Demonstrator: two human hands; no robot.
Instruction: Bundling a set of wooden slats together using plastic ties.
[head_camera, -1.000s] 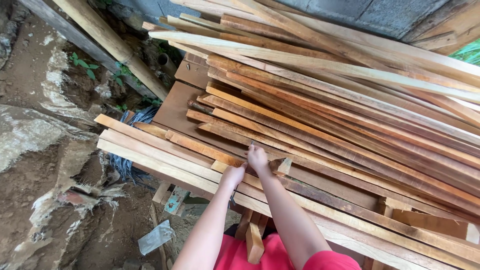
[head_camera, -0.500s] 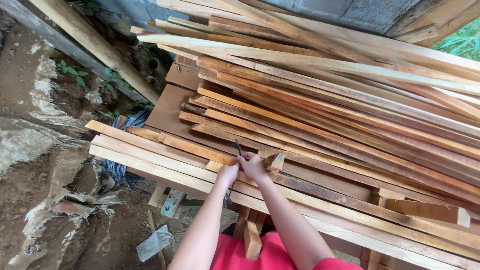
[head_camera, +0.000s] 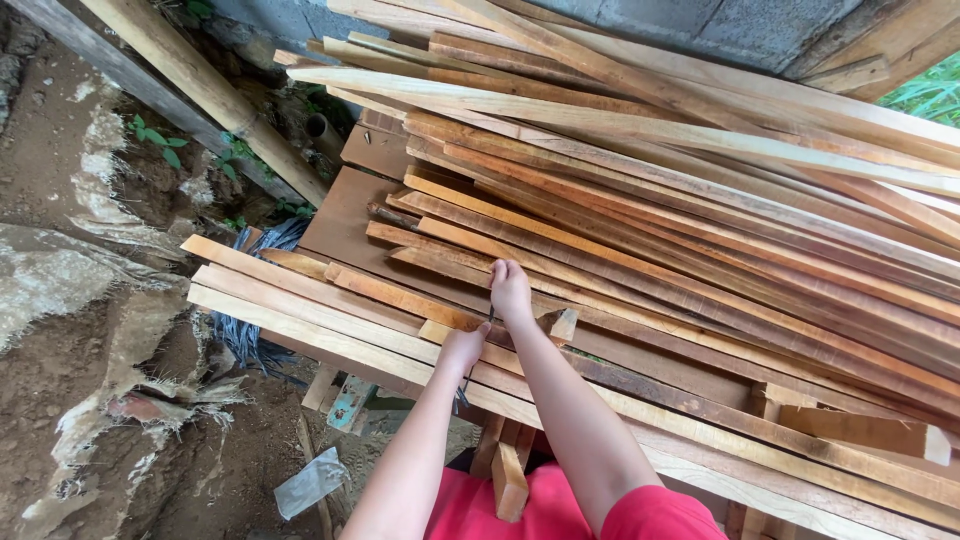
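My right hand (head_camera: 511, 289) is closed in a fist around a thin dark tool (head_camera: 489, 319), whose tip points down at a light wooden slat (head_camera: 440, 331). Just below it, my left hand (head_camera: 465, 349) has its fingers curled on that same slat near its cut end, holding it down. The slat lies across a row of long pale boards (head_camera: 300, 300) at the front of the stack. A small wooden block (head_camera: 561, 325) sits right of my hands. My red shirt shows at the bottom edge.
A big pile of long wooden slats (head_camera: 700, 200) fans out to the right over a brown board (head_camera: 340, 215). A thick pole (head_camera: 210, 95) leans at the top left. Bare earth, torn sacking (head_camera: 150, 390) and a plastic scrap (head_camera: 312, 480) lie on the left.
My right hand has risen away from the left hand and turned into a fist over the tool, now pointing down. The left hand stays on the slat. The view shifted slightly.
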